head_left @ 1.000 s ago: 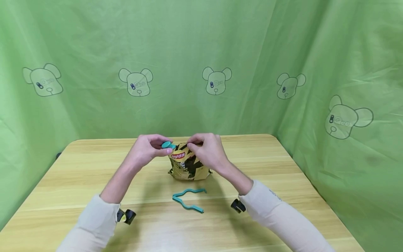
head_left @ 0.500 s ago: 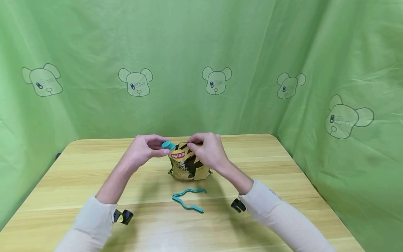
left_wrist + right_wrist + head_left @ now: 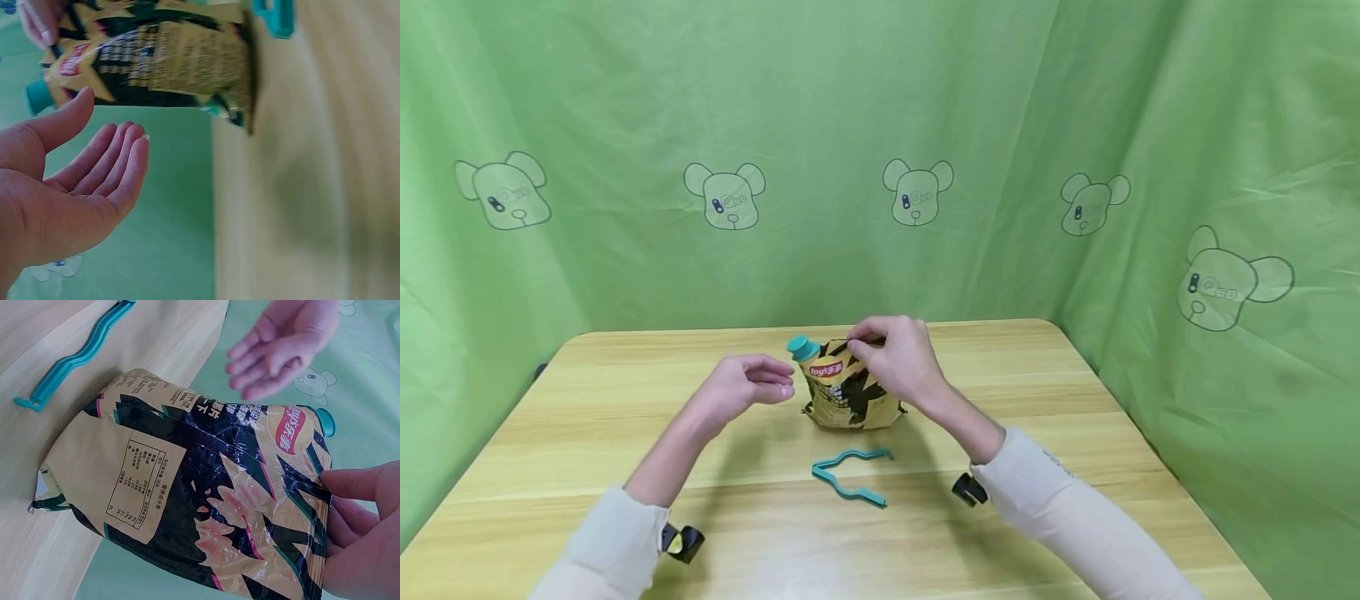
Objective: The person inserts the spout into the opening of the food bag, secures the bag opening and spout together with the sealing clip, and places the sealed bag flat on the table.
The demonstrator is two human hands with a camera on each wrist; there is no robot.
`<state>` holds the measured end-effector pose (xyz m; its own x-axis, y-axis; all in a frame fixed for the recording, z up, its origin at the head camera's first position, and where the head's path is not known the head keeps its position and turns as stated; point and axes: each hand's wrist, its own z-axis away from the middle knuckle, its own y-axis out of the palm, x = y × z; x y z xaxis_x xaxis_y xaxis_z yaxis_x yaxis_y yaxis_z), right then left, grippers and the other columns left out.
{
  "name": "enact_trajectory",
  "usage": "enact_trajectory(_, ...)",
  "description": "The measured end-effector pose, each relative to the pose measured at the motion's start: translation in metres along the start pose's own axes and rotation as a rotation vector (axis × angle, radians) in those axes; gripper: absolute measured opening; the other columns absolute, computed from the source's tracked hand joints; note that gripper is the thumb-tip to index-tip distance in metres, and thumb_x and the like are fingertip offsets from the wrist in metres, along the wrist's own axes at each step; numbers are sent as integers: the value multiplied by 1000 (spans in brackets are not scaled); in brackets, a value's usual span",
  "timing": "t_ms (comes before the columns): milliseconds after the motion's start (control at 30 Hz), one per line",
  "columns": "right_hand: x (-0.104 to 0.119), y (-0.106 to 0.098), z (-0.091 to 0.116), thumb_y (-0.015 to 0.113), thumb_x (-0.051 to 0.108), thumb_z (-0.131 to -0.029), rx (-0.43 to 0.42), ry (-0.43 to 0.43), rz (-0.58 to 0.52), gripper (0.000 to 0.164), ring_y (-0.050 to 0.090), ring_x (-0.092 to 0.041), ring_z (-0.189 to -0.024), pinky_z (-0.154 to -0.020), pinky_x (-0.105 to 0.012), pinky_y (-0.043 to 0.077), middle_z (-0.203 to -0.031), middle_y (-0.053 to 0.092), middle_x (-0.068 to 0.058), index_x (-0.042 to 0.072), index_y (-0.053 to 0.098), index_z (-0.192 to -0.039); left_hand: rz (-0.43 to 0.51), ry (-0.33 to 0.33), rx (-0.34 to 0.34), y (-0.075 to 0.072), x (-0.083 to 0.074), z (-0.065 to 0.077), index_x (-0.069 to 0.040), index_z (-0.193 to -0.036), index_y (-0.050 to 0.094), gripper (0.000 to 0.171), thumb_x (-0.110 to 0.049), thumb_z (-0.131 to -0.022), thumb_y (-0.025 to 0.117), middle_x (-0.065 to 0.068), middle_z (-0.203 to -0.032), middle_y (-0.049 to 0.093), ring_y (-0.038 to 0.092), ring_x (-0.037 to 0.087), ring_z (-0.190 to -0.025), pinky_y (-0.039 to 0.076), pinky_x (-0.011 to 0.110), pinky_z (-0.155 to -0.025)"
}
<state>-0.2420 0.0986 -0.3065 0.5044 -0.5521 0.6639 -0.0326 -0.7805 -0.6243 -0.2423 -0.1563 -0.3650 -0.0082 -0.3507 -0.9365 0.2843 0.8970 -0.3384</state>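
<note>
A tan and black Lay's chip bag (image 3: pixel 852 400) stands upright on the table. At its top left corner sits a teal spout cap (image 3: pixel 802 347), seen as well in the left wrist view, where the cap (image 3: pixel 39 97) juts from the bag's corner. My right hand (image 3: pixel 901 358) pinches the top edge of the bag between thumb and fingers. To the left of the bag and apart from it, my left hand (image 3: pixel 748 387) hovers with loosely bent fingers and holds nothing. A teal bag clip (image 3: pixel 850 477), spread wide in a V, lies on the table in front of the bag.
The wooden table (image 3: pixel 625 392) ends at a green curtain (image 3: pixel 820 250) printed with bear heads, behind and on both sides. Black wrist cameras (image 3: pixel 683 543) hang under the sleeves.
My left hand has let go of the teal spout cap and drawn back down and left. The cap stays on the bag's corner. The right hand keeps its pinch; the clip has not moved.
</note>
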Motion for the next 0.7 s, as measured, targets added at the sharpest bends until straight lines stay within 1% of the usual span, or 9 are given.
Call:
enact_trajectory(67,0,0,0,69,9,-94,0,-1,2,10,76,-19,-69,-64,-28,60,-93,79,-7,6,79,-97,-6,-10,25,6,8,-1,0,-130,63,43,-12,-91,75,16,-122,71,70,24,-109,45,51,-110)
enact_trajectory(133,0,0,0,69,8,-94,0,-4,0,10,76,-19,-68,-63,-28,60,-93,79,-8,6,79,-97,-1,-18,60,13,15,-1,2,-129,63,42,-6,-89,73,18,-121,71,70,27,-108,49,48,-105)
enact_trajectory(233,0,0,1,69,9,-93,-7,-9,11,10,75,-18,-69,-65,-28,60,-92,79,-7,7,79,-96,17,-38,109,24,24,-1,4,-126,65,43,5,-83,69,21,-119,70,69,32,-109,55,41,-97)
enact_trajectory(333,0,0,1,70,9,-93,-9,-8,14,10,75,-18,-69,-65,-28,60,-92,79,-7,7,79,-97,39,-51,168,35,32,0,5,-123,66,46,11,-77,67,23,-118,71,68,36,-109,58,38,-92)
enact_trajectory(500,1,0,1,70,9,-93,1,-1,-2,10,75,-20,-68,-61,-26,59,-93,79,-8,6,79,-97,27,-44,247,51,41,3,4,-116,69,43,8,-74,75,20,-112,73,70,31,-101,57,38,-91)
enact_trajectory(567,1,0,1,70,9,-93,5,-1,-11,10,75,-20,-67,-59,-25,58,-93,79,-9,6,78,-98,-4,-29,260,56,42,3,3,-111,72,40,8,-72,77,18,-108,74,70,28,-99,57,36,-90)
enact_trajectory(700,1,0,0,69,9,-94,4,-2,-16,10,75,-20,-67,-58,-25,58,-93,79,-9,6,79,-98,-82,4,275,64,42,2,-1,-103,75,34,8,-70,79,11,-101,74,69,21,-91,57,32,-85)
